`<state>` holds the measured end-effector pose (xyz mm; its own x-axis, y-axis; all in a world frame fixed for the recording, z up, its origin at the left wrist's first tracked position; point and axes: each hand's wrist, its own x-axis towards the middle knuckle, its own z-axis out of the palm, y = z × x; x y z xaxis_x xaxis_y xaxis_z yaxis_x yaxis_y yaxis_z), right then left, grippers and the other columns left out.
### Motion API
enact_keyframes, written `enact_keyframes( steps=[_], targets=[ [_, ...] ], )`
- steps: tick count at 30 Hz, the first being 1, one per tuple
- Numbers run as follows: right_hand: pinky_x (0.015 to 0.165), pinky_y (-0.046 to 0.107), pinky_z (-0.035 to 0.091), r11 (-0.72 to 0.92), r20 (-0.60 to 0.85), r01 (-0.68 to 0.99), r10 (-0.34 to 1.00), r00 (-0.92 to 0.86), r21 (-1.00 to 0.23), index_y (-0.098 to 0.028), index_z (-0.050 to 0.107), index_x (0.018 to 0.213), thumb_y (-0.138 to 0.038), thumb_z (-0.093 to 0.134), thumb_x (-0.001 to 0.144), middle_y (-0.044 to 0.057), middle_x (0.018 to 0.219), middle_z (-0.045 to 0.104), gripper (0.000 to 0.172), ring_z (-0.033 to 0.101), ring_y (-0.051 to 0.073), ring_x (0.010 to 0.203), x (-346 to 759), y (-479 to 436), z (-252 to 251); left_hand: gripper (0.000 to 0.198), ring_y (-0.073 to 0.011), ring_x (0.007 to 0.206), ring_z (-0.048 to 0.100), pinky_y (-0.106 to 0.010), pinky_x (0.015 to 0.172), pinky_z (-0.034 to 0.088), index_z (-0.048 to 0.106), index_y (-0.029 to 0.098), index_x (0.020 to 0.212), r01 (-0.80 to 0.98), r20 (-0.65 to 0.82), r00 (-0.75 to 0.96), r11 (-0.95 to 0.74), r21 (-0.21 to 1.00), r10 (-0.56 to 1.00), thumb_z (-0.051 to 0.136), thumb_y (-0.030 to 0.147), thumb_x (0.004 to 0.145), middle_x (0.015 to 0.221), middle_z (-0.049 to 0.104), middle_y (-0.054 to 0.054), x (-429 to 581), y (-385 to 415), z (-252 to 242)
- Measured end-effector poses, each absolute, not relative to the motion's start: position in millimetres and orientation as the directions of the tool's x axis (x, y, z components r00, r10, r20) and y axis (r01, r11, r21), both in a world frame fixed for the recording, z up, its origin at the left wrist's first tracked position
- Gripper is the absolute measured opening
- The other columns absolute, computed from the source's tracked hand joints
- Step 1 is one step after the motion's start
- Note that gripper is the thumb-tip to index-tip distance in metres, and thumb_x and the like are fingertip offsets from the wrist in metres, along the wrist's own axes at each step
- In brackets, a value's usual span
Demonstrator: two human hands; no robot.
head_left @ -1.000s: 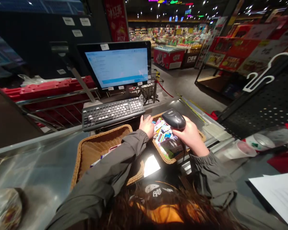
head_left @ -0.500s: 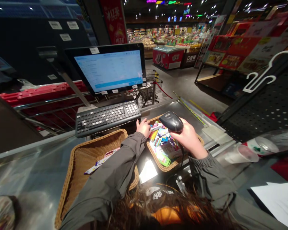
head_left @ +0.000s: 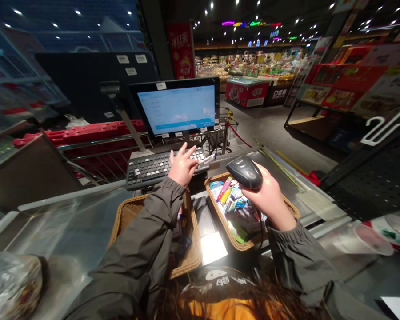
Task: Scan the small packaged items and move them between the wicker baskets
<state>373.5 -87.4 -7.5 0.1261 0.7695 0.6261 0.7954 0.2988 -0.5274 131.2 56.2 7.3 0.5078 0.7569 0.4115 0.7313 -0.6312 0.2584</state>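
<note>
My right hand (head_left: 270, 191) is wrapped round a black handheld barcode scanner (head_left: 245, 172), held above the right wicker basket (head_left: 225, 226). Small colourful packaged items (head_left: 233, 193) fill that basket. Over the right part of the black keyboard (head_left: 148, 171) is my left hand (head_left: 183, 166), some fingers stretched toward the keys. A slim white packet with a blue end (head_left: 207, 159) sticks out from its right side, gripped by the lower fingers. My left sleeve crosses above the left wicker basket (head_left: 195, 226) and hides much of its contents.
Behind the keyboard stands a lit monitor (head_left: 180, 109) on the metal counter (head_left: 63, 226). A clear-wrapped bag (head_left: 15, 284) lies at the left front. Plastic cups (head_left: 370, 238) stand at the right. Shopping carts (head_left: 228, 129) are beyond the counter.
My left hand has moved from the right basket up and left to the keyboard, carrying the slim packet. The scanner remains in my right hand. The view has shifted left.
</note>
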Motion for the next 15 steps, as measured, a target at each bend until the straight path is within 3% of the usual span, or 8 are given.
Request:
enact_keyframes(
  steps=[3, 6, 11, 15],
  targets=[
    [0.110, 0.057, 0.042, 0.383, 0.684, 0.807, 0.728, 0.034, -0.448, -0.018, 0.059, 0.125, -0.034, 0.068, 0.074, 0.016, 0.126, 0.065, 0.054, 0.054, 0.036, 0.129, 356, -85, 5, 0.020, -0.0330, 0.150, 0.023, -0.073, 0.115, 0.009, 0.075, 0.024, 0.087, 0.744, 0.514, 0.477, -0.639, 0.196, 0.713, 0.056, 0.020, 0.088, 0.151, 0.048, -0.003, 105, 48, 35],
    [0.111, 0.056, 0.042, 0.463, 0.718, 0.792, 0.694, -0.045, -0.397, -0.018, 0.058, 0.125, -0.028, 0.068, 0.073, 0.015, 0.123, 0.065, 0.054, 0.052, 0.036, 0.130, 335, -84, 17, 0.022, -0.0338, 0.150, 0.024, -0.072, 0.115, 0.016, 0.075, 0.023, 0.091, 0.697, 0.535, 0.458, -0.660, 0.280, 0.710, 0.054, 0.026, 0.089, 0.151, 0.049, -0.005, 80, 43, 51],
    [0.111, 0.060, 0.041, 0.585, 0.719, 0.733, 0.668, -0.192, -0.347, -0.017, 0.061, 0.117, -0.022, 0.065, 0.072, 0.016, 0.121, 0.065, 0.046, 0.049, 0.038, 0.132, 302, -84, 27, 0.029, -0.0286, 0.148, 0.029, -0.052, 0.121, 0.027, 0.075, 0.019, 0.096, 0.517, 0.573, 0.429, -0.710, 0.478, 0.698, 0.051, 0.034, 0.090, 0.148, 0.052, -0.008, 44, 39, 56],
    [0.110, 0.064, 0.040, 0.619, 0.707, 0.701, 0.668, -0.233, -0.355, -0.018, 0.060, 0.116, -0.022, 0.065, 0.071, 0.017, 0.124, 0.063, 0.045, 0.047, 0.041, 0.133, 283, -87, 30, 0.030, -0.0281, 0.149, 0.028, -0.051, 0.121, 0.026, 0.074, 0.018, 0.095, 0.507, 0.601, 0.400, -0.714, 0.484, 0.692, 0.049, 0.035, 0.092, 0.148, 0.051, -0.009, 25, 32, 59]
  ],
)
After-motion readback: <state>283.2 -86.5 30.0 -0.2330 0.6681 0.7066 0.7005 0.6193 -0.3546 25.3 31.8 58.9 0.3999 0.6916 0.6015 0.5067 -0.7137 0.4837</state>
